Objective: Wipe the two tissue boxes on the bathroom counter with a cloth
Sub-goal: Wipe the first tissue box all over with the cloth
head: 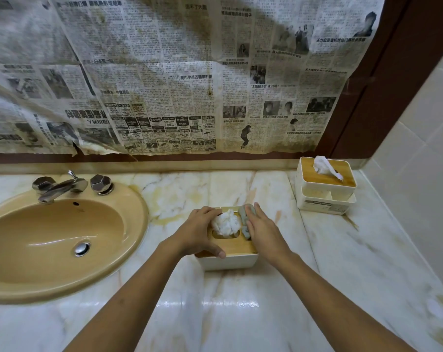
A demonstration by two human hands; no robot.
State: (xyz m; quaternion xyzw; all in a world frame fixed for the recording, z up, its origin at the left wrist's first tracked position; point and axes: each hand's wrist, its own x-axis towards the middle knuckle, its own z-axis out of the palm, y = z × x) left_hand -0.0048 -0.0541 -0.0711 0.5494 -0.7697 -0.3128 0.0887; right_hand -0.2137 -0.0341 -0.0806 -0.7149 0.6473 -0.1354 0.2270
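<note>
A white tissue box with a wooden lid (236,261) stands on the marble counter in front of me, a crumpled white tissue (226,223) poking out of its slot. My left hand (198,232) grips the box's left side, thumb on the front edge. My right hand (262,228) presses a grey cloth (245,217) flat on the right part of the lid. A second white tissue box (325,189) with a wooden lid and a front compartment sits at the back right, near the corner, with a tissue sticking up.
A tan oval sink (63,240) with a chrome tap (63,188) fills the left. Old newspaper (177,72) covers the mirror above the counter. A tiled wall (423,161) closes off the right side. Bare marble counter (228,313) stretches toward me.
</note>
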